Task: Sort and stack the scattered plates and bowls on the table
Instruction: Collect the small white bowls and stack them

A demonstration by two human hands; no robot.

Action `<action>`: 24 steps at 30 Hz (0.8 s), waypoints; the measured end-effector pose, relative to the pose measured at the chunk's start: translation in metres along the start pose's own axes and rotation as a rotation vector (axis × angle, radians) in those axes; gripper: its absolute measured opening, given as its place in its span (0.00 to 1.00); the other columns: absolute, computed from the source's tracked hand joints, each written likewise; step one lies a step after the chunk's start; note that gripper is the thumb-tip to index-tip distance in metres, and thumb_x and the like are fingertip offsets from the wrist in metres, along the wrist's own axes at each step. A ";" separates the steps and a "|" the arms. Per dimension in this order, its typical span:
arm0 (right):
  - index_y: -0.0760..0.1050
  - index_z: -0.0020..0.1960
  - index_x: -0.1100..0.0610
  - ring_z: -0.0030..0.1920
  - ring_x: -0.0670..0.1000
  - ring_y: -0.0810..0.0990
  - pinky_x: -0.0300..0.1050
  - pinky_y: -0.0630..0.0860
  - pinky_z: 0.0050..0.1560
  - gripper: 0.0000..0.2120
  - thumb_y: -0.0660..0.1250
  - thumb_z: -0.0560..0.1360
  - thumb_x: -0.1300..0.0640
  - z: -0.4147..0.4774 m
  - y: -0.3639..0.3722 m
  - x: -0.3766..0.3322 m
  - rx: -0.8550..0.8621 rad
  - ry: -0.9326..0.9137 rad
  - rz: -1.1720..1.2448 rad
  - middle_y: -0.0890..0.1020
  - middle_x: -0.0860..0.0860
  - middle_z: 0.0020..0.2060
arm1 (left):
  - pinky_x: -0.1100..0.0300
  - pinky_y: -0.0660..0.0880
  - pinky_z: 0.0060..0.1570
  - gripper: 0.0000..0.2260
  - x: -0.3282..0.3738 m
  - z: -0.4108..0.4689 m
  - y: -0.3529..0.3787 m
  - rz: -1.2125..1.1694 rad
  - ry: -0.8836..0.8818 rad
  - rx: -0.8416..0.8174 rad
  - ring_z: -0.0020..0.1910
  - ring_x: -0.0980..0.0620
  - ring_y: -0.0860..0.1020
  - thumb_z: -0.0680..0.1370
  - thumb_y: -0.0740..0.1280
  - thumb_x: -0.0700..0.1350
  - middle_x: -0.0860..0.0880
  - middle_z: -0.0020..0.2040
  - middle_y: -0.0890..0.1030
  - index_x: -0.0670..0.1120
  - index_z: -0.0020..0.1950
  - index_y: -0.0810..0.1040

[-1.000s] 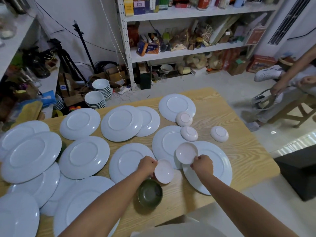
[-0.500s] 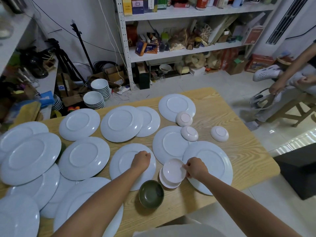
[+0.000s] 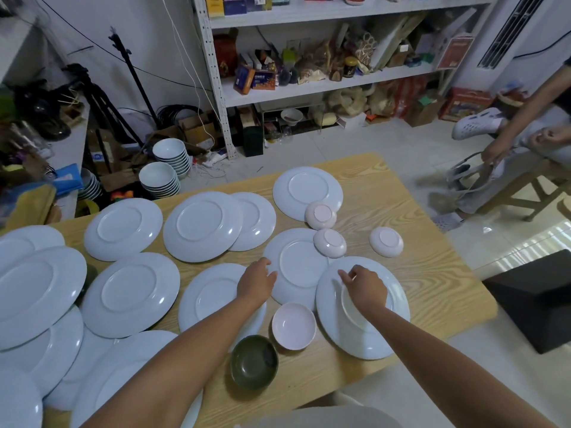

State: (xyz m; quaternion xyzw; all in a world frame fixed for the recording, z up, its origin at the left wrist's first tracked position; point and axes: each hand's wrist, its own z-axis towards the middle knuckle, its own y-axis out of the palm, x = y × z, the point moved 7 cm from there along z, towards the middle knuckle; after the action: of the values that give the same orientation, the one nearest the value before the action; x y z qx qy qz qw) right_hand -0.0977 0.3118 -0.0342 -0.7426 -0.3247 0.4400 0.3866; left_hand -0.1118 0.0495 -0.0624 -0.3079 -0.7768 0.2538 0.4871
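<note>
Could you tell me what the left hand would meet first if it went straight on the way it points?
Most likely the white plate ahead of the left hand; its near rim is right at the hand. Height is unclear, so the hand might pass above it towards the upturned pink bowl.

Pink bowl (image 3: 294, 325) beside green bowl (image 3: 254, 361); left hand (image 3: 258, 281), right hand (image 3: 364, 287) above plates (image 3: 367, 339).

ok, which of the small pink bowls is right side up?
The pink bowl nearest the person, beside the green bowl: its hollow faces up. The other three, further back, lie bottom up.
</note>
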 end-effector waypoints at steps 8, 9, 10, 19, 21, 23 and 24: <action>0.71 0.59 0.56 0.52 0.60 0.79 0.47 0.71 0.47 0.16 0.61 0.78 0.47 0.074 -0.047 0.051 0.099 0.083 -0.095 0.81 0.57 0.49 | 0.54 0.68 0.66 0.26 0.091 0.020 0.031 0.221 0.266 0.043 0.71 0.49 0.64 0.79 0.64 0.48 0.49 0.74 0.63 0.49 0.76 0.61; 0.70 0.60 0.57 0.52 0.60 0.79 0.48 0.72 0.48 0.16 0.61 0.77 0.47 0.082 -0.050 0.056 0.088 0.088 -0.114 0.81 0.58 0.50 | 0.55 0.66 0.67 0.27 0.101 0.024 0.037 0.252 0.289 0.042 0.72 0.49 0.62 0.79 0.64 0.48 0.50 0.75 0.61 0.49 0.76 0.60; 0.69 0.62 0.57 0.53 0.60 0.80 0.49 0.72 0.48 0.18 0.62 0.77 0.47 0.090 -0.053 0.061 0.073 0.097 -0.121 0.81 0.58 0.51 | 0.56 0.64 0.68 0.27 0.110 0.028 0.043 0.283 0.306 0.037 0.73 0.50 0.61 0.79 0.64 0.48 0.51 0.77 0.60 0.48 0.77 0.59; 0.60 0.68 0.56 0.63 0.57 0.67 0.52 0.71 0.57 0.39 0.72 0.65 0.41 0.139 -0.048 0.080 -0.008 -0.073 -0.296 0.65 0.55 0.61 | 0.56 0.58 0.72 0.31 0.142 0.055 0.077 0.653 0.359 -0.111 0.78 0.50 0.52 0.78 0.63 0.48 0.50 0.79 0.51 0.47 0.78 0.55; 0.58 0.70 0.56 0.65 0.57 0.63 0.52 0.68 0.60 0.43 0.73 0.64 0.40 0.147 -0.044 0.080 -0.030 -0.112 -0.307 0.63 0.55 0.65 | 0.55 0.60 0.71 0.32 0.144 0.058 0.079 0.694 0.339 -0.142 0.77 0.49 0.55 0.77 0.65 0.45 0.48 0.79 0.52 0.46 0.78 0.55; 0.57 0.70 0.57 0.66 0.57 0.63 0.51 0.67 0.61 0.45 0.73 0.64 0.40 0.153 -0.041 0.080 -0.039 -0.150 -0.344 0.63 0.54 0.67 | 0.53 0.65 0.66 0.31 0.148 0.059 0.080 0.788 0.349 -0.144 0.73 0.46 0.62 0.75 0.66 0.41 0.45 0.77 0.57 0.44 0.76 0.59; 0.57 0.70 0.58 0.66 0.56 0.64 0.50 0.67 0.60 0.45 0.73 0.64 0.39 0.155 -0.041 0.079 -0.041 -0.166 -0.372 0.63 0.54 0.67 | 0.52 0.67 0.61 0.29 0.152 0.059 0.081 0.851 0.364 -0.135 0.70 0.43 0.66 0.74 0.66 0.39 0.43 0.75 0.61 0.43 0.74 0.61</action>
State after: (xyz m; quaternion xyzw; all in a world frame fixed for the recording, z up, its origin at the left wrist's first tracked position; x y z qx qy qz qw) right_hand -0.2119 0.4418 -0.0800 -0.6388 -0.4959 0.4139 0.4180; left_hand -0.1981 0.2100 -0.0508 -0.6696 -0.4982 0.3218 0.4470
